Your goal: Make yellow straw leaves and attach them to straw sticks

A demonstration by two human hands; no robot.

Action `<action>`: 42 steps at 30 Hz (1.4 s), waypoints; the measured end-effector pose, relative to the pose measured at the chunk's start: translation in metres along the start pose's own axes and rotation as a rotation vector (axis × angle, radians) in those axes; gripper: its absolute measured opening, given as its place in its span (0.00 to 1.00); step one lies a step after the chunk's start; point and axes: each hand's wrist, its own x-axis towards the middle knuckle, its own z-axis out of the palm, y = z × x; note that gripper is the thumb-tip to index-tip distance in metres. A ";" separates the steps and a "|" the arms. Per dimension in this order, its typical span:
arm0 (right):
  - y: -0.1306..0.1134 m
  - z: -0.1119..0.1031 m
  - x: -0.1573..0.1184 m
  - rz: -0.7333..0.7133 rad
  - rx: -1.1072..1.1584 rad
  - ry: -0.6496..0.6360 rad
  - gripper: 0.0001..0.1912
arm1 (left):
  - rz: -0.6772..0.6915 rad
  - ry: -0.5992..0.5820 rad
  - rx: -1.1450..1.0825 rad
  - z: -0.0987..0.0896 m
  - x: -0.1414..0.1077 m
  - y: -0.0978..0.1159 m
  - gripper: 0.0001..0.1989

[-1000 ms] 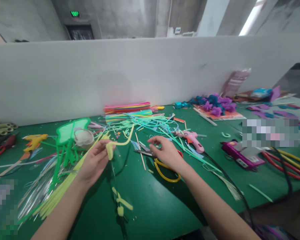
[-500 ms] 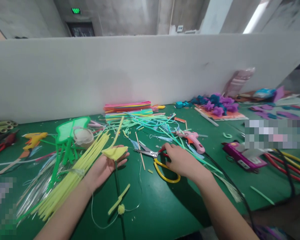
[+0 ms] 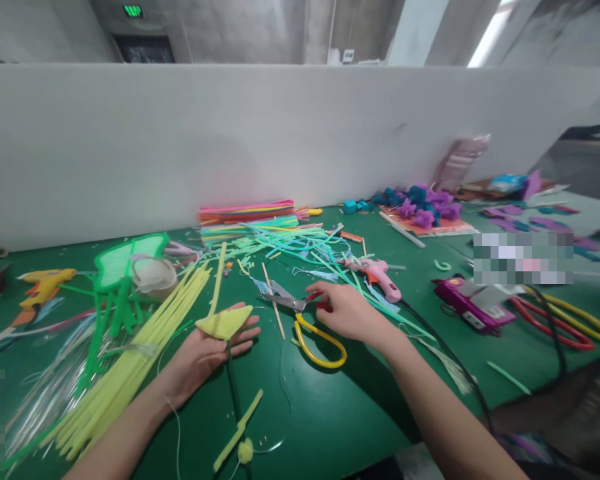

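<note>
A flat, pointed piece of fuzzy yellow pipe cleaner (image 3: 225, 324) rests across my left hand (image 3: 199, 360), which is palm up with its fingers extended. One yellow strip (image 3: 219, 280) sticks up from that piece, and a dark thin stem runs down below it. On the right, my right hand (image 3: 347, 310) has its fingers at the red handle of a pair of scissors (image 3: 325, 347). The yellow handle loop lies towards me, and the blades point left, apart. Near the front lie a short yellow strip (image 3: 237, 433) and a small yellow ball (image 3: 245, 451) with clear thread.
A tied yellow pipe-cleaner bundle (image 3: 125, 367) lies left, near a green framed shape (image 3: 130, 263) and a yellow glue gun (image 3: 45, 285). Coloured stems (image 3: 247, 212) are stacked by the white partition (image 3: 280, 133). A pink glue gun (image 3: 380, 277) and purple device (image 3: 473, 307) lie right.
The scissor blades stand wider apart. My left hand and the yellow piece are tilted slightly differently. The whole view has shifted, so most things appear further left.
</note>
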 end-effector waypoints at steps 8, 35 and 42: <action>-0.010 -0.004 0.003 0.054 0.480 0.124 0.30 | -0.058 0.240 0.148 0.007 0.010 0.000 0.10; -0.022 0.034 0.004 -0.590 -0.316 0.472 0.18 | -0.098 -0.072 0.271 0.015 0.004 -0.014 0.21; -0.021 0.037 0.003 -0.671 -0.343 0.556 0.13 | -0.074 -0.129 0.285 0.018 0.003 -0.019 0.21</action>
